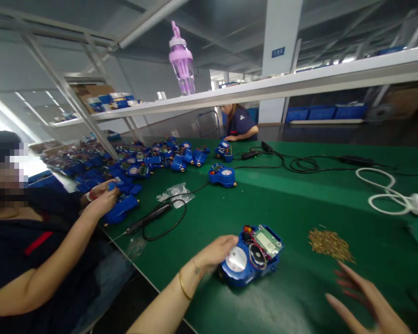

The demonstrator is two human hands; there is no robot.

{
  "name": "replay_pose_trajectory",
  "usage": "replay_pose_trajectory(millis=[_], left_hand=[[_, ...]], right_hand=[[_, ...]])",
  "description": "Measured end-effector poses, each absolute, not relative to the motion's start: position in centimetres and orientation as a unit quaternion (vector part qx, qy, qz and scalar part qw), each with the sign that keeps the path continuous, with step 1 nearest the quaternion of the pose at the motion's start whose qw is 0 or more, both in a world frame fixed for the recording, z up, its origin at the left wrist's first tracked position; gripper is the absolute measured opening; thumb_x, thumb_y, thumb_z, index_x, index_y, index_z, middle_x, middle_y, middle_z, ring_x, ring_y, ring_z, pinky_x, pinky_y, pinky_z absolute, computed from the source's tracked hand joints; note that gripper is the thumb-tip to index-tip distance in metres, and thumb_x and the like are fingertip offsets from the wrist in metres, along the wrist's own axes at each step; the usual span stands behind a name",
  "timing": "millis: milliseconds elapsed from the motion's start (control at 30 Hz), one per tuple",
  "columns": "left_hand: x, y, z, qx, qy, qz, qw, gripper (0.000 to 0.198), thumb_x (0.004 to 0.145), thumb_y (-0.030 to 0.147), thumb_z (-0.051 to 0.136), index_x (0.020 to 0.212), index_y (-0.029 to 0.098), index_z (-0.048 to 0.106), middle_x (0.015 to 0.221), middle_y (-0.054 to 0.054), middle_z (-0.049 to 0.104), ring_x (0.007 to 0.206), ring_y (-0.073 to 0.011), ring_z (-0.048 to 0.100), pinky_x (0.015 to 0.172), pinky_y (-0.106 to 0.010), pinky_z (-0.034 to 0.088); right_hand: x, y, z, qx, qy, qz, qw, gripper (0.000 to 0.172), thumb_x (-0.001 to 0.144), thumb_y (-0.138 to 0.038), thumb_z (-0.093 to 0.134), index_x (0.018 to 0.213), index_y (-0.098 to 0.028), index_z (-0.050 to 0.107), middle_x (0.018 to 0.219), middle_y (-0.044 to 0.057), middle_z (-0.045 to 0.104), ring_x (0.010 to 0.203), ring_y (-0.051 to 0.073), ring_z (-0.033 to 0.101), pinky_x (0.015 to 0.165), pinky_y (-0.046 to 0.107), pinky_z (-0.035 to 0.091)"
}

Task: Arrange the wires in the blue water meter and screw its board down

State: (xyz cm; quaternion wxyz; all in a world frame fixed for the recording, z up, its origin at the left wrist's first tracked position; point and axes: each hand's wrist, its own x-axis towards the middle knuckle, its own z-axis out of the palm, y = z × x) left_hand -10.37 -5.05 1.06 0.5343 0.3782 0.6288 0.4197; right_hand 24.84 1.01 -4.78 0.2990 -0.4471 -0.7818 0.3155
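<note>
A blue meter unit (251,258) with its cover off lies on the green bench (251,208) before me, showing a white round dial, wires and a circuit board. My left hand (214,253) rests against its left side, fingers curled on the housing. My right hand (364,297) hovers low at the right, fingers spread, holding nothing, just below a pile of small brass screws (329,244).
A co-worker's hands (102,197) at the left work on another blue unit. A black corded tool (149,219) and plastic bags (176,191) lie nearby. Several blue units (153,160) crowd the far left; one (223,175) stands alone. Black cables (299,163), a white cable (386,195), and a purple bottle (181,60) on the shelf.
</note>
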Motion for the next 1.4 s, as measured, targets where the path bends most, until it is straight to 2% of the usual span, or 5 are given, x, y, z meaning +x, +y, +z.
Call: replay_pose_trajectory(millis=[200, 467, 900, 1133, 1400], left_hand=[[-0.2, -6.6, -0.7, 0.406, 0.605, 0.417, 0.544, 0.055, 0.086, 0.061, 0.058, 0.119, 0.018, 0.068, 0.130, -0.013, 0.066, 0.127, -0.0314, 0.054, 0.112, -0.043, 0.034], [1.3, -6.9, -0.9, 0.382, 0.625, 0.393, 0.555, 0.073, 0.088, 0.062, 0.053, 0.142, 0.012, 0.049, 0.151, -0.018, 0.047, 0.142, -0.0313, 0.041, 0.120, -0.043, 0.025], [0.8, -3.6, 4.6, 0.581, 0.516, 0.518, 0.358, 0.035, 0.091, 0.032, 0.055, 0.123, 0.021, 0.063, 0.122, -0.009, 0.066, 0.112, -0.0227, 0.059, 0.094, -0.034, 0.047], [2.4, -0.9, 5.5, 0.573, 0.554, 0.388, 0.462, 0.027, 0.081, 0.041, 0.067, 0.079, 0.015, 0.075, 0.068, -0.003, 0.070, 0.065, -0.0168, 0.059, 0.061, -0.026, 0.041], [3.1, 0.1, 3.1, 0.468, 0.517, 0.465, 0.546, 0.029, 0.071, 0.037, 0.071, 0.054, 0.014, 0.067, 0.066, -0.001, 0.059, 0.064, -0.0130, 0.053, 0.062, -0.026, 0.039]], right_hand=[[25.5, 4.4, 0.3, -0.290, -0.759, 0.538, 0.225, 0.095, 0.087, -0.061, 0.058, 0.158, -0.036, 0.000, 0.166, 0.001, 0.010, 0.152, 0.027, 0.009, 0.122, 0.048, 0.018], [25.9, 6.4, 4.8, -0.276, -0.792, 0.544, 0.022, 0.092, 0.078, -0.051, 0.076, 0.155, -0.026, 0.031, 0.159, 0.007, 0.033, 0.147, 0.030, 0.029, 0.121, 0.044, 0.021], [25.6, 5.6, 10.0, -0.336, -0.860, 0.378, 0.065, 0.090, 0.074, -0.047, 0.080, 0.151, -0.030, 0.038, 0.154, 0.008, 0.040, 0.143, 0.034, 0.034, 0.120, 0.051, 0.025], [25.9, 4.3, 8.6, -0.345, -0.813, 0.445, 0.149, 0.086, 0.076, -0.040, 0.081, 0.150, -0.031, 0.037, 0.155, 0.007, 0.039, 0.144, 0.030, 0.035, 0.121, 0.046, 0.026], [24.7, 3.5, 5.9, -0.366, -0.714, 0.496, 0.332, 0.085, 0.073, -0.042, 0.083, 0.146, -0.029, 0.041, 0.152, 0.010, 0.044, 0.141, 0.028, 0.040, 0.117, 0.045, 0.034]])
